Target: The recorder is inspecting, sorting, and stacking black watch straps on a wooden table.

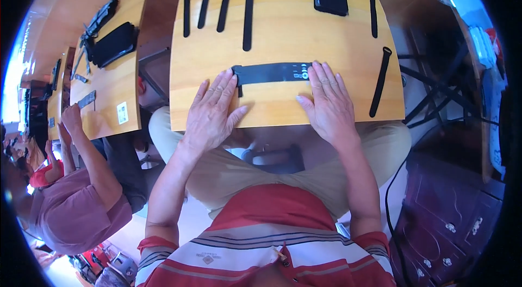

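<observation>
Both hands lie spread and flat on the desk [283,110]: the left hand [213,110] pins the band's [269,73] left end, the right hand [328,103] its right, holding it straight.

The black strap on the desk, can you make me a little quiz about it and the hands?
1. True or false: both hands touch the wide black strap.
2. Which hand presses the strap's end with the small metal studs? A) left hand B) right hand
3. Fill in: four narrow straps lie in a row at the wooden desk's far ____ corner.

Key: 1 true; 2 B; 3 left.
</observation>
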Available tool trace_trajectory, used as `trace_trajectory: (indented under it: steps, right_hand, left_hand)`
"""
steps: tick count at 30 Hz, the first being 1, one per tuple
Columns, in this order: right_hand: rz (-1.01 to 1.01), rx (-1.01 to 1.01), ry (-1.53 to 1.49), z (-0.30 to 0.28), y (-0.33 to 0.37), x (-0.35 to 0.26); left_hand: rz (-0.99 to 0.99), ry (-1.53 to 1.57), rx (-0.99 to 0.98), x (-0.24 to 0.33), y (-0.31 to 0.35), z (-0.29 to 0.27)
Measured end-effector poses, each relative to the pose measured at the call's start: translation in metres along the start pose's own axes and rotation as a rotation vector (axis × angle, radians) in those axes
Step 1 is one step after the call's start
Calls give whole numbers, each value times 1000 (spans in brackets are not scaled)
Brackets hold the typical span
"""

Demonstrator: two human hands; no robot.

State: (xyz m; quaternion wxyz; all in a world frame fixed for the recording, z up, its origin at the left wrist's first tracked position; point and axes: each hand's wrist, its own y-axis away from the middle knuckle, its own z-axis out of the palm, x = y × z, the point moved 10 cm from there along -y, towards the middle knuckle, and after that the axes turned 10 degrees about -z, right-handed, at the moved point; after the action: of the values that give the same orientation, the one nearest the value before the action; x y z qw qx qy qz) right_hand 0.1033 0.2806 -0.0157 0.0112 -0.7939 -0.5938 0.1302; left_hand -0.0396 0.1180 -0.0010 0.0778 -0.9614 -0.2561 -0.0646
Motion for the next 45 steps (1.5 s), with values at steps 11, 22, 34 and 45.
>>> trace_trajectory:
  steps: [11, 22, 34, 45]
  right_hand:
    - [-35, 69, -46, -5, 0, -2]
    - [-50, 124, -211, -24, -4, -3]
    - [-26, 277, -322, -45, 1, -4]
    - [-402, 774, -173, -117, 18, -68]
  left_hand:
    - [-454, 158, 35, -24, -127, -8]
    - [-543, 235, -138, -46, -161, 19]
    - [-597, 723, -389, -38, -155, 40]
    - [-327, 1670, -309, 81, -48, -20]
